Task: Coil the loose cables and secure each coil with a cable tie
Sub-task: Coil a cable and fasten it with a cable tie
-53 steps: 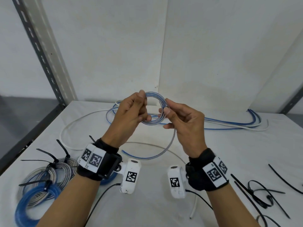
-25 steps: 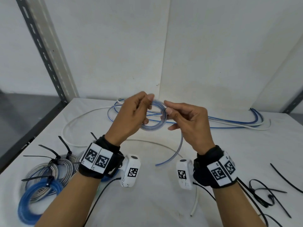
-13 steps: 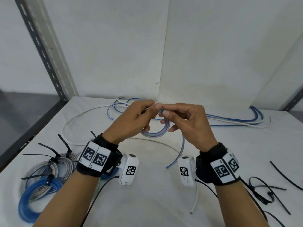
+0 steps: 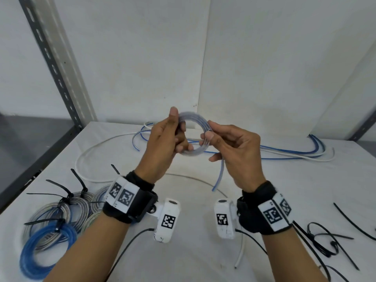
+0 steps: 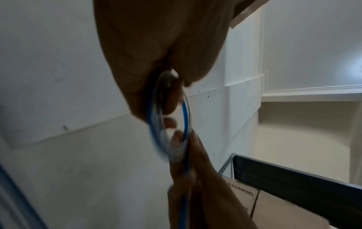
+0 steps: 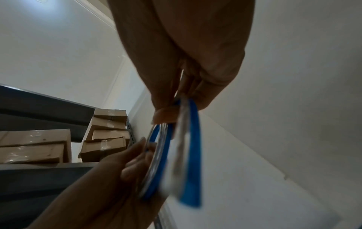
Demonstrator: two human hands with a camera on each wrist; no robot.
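I hold a small coil of clear cable with a blue core (image 4: 196,121) upright above the white table (image 4: 193,251). My left hand (image 4: 173,135) grips the coil's left side, thumb up, fingers curled through the loop. My right hand (image 4: 211,137) pinches the right side between thumb and fingers. A short free tail (image 4: 218,176) hangs below the right hand. The coil (image 5: 168,128) shows blurred in the left wrist view, and the same coil (image 6: 170,155) in the right wrist view with both hands on it.
Several tied coils (image 4: 50,226) with black ties lie at the front left. Loose blue and white cables (image 4: 295,153) run along the back of the table. Loose black cable ties (image 4: 329,243) lie at the front right. A slotted metal upright (image 4: 53,64) stands at left.
Both hands rose with the coil and turned it upright. The hanging tail has grown shorter as more cable went onto the coil.
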